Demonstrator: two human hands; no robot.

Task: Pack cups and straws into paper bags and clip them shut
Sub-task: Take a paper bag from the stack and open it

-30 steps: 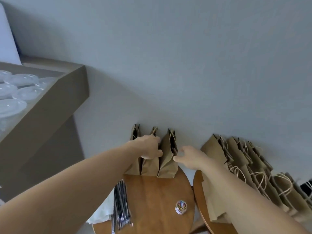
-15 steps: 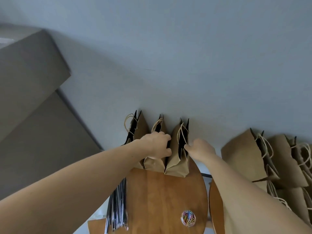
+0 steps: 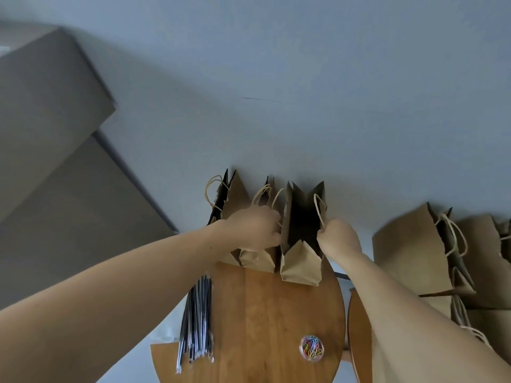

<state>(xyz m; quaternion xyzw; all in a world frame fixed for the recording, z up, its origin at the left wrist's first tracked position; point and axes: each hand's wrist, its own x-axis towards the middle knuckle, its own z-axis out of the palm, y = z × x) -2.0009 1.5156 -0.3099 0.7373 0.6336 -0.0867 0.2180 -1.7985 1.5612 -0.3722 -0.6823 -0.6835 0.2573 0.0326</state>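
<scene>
Lying nearest on the round, smooth-grained wood table (image 3: 276, 313), a bundle of thin black straws (image 3: 197, 313) runs lengthwise near-to-far along the L edge, w/ a small clear round tub (image 3: 312, 352) of coloured paper clips to the R. A second wood table (image 3: 358, 327) sits just beside it on the R. Further on, both arms reach to the table's far edge. The left hand (image 3: 257, 230) grips the L rim of the open bag (image 3: 300, 266), fingers curled by its twisted-cord handle, and the right hand (image 3: 338, 239) pinches the R rim at the other handle. The open bag is matte brown kraft paper w/ a zigzag-cut top, standing upright, long axis vertical, mouth up, creased gusset toward the viewer. Vs 0.5 s ago its mouth is spread much wider and the dark inside shows. Two more bags (image 3: 237, 197) stand narrow just L of it. Spare bags (image 3: 409, 252) of the same paper lean in a pile far R. Behind everything is a plain grey-blue wall (image 3: 304, 106).
</scene>
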